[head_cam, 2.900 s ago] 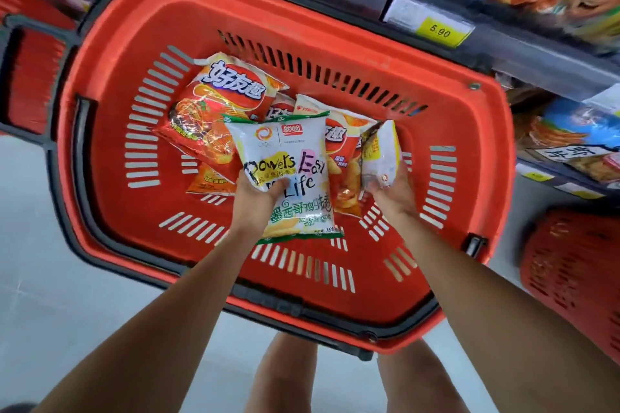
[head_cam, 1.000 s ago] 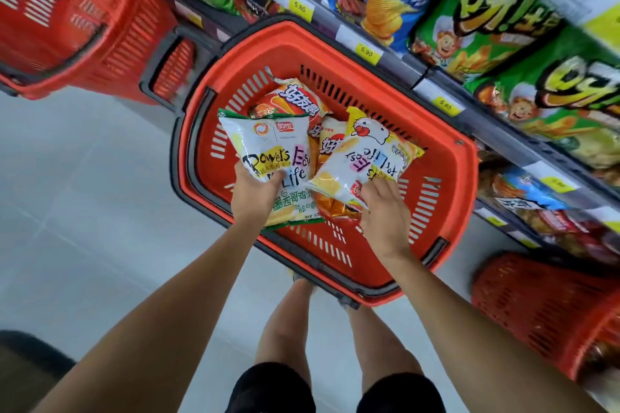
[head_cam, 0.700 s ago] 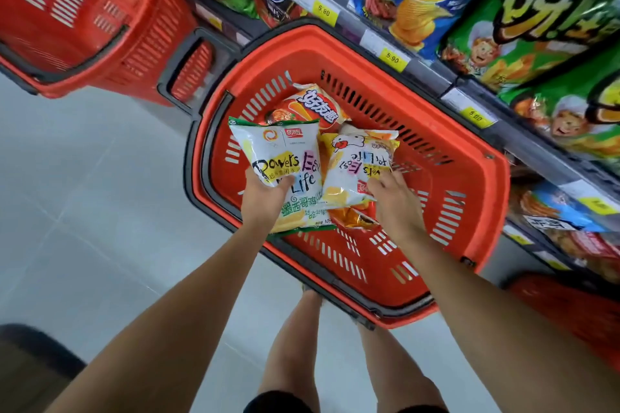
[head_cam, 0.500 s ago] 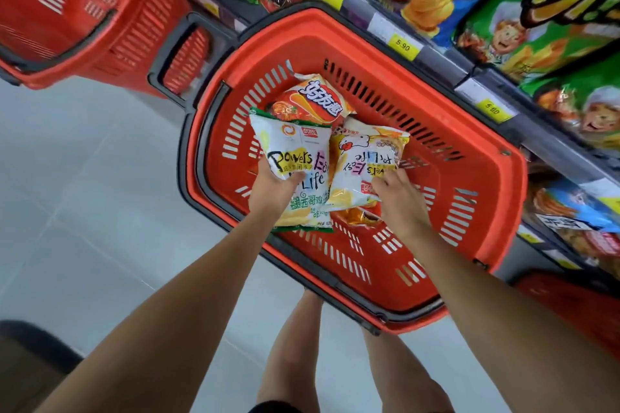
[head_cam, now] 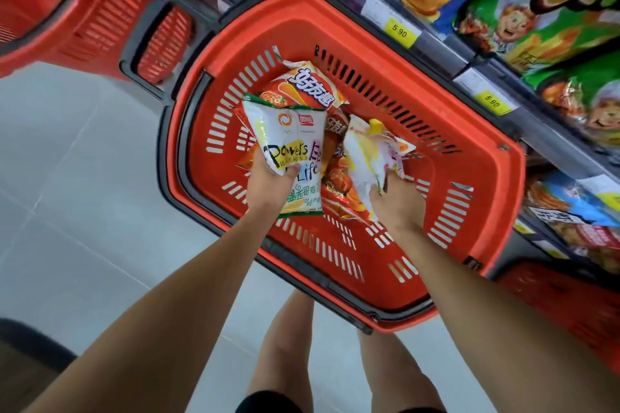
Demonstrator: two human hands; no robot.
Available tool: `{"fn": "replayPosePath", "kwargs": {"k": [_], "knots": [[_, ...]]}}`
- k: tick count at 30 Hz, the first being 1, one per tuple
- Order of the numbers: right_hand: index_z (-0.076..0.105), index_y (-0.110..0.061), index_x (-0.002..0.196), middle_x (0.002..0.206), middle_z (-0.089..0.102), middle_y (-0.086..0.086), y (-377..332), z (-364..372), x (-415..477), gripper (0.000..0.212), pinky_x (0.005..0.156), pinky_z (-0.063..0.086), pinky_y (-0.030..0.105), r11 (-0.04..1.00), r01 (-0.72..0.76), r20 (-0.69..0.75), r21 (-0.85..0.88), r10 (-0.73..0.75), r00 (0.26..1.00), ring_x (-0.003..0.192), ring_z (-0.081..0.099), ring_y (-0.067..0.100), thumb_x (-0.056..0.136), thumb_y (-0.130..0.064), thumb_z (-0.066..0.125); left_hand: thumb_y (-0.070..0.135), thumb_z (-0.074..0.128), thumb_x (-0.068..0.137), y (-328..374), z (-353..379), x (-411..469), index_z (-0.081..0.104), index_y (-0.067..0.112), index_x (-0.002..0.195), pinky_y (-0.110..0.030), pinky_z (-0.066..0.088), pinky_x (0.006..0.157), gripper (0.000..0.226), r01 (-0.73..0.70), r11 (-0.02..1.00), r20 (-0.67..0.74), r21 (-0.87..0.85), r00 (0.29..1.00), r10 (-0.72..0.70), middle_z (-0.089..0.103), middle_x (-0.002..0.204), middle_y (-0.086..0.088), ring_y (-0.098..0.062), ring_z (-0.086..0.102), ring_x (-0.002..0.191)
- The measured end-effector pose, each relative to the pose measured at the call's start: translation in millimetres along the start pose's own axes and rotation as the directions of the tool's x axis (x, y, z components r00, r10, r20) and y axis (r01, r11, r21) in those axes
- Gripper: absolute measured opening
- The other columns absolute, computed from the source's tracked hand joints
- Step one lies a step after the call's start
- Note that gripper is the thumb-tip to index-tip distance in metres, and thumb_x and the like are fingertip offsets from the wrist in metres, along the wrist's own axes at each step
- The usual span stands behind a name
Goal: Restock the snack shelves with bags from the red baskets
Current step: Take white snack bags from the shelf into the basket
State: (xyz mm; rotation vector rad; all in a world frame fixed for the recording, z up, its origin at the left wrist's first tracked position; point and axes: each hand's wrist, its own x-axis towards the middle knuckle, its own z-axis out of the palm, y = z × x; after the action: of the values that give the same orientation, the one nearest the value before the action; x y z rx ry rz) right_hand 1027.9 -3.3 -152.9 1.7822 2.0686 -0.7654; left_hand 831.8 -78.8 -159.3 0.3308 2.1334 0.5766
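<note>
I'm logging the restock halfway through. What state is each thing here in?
Left hand, grips the green-edged white bag, held over the basket.
Right hand, grips the yellow and white bag, crumpled.
Basket, open-topped, orange bags lying inside.
Shelf, stocked with green bags.

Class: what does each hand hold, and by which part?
Left hand: white green-edged crisp bag, lower half. Right hand: white-and-yellow crisp bag, bottom end.
</note>
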Motion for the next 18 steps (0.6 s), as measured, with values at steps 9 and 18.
{"fn": "replayPosePath", "kwargs": {"k": [9, 18], "knots": [[0.059, -0.003, 0.068, 0.051, 0.05, -0.004, -68, -5, 23, 0.038, 0.041, 0.033, 0.022, 0.652, -0.281, 0.207, 0.705, 0.189, 0.96, 0.038, 0.05, 0.008, 0.094, -0.031, 0.056, 0.038, 0.069, 0.085, 3, -14, 6, 0.035, 0.02, 0.138, -0.036, 0.044, 0.091, 0.065, 0.036, 0.997, -0.047, -0.07, 0.998, -0.039, 0.055, 0.132, 0.002, -0.026, 0.053, 0.12], [0.058, -0.036, 0.082, 0.146, 0.025, 0.001, -60, 18, 43, 0.028, 0.108, 0.019, 0.029, 0.825, 0.022, 0.111, 0.565, -0.103, 0.988, 0.138, 0.018, 0.017, 0.088, -0.009, 0.055, 0.039, 0.068, 0.085, -8, -15, 24, 0.028, 0.018, 0.145, -0.033, 0.039, 0.1, 0.075, 0.004, 0.993, -0.064, -0.115, 0.998, -0.012, 0.046, 0.143, 0.001, -0.024, 0.044, 0.131]]}}
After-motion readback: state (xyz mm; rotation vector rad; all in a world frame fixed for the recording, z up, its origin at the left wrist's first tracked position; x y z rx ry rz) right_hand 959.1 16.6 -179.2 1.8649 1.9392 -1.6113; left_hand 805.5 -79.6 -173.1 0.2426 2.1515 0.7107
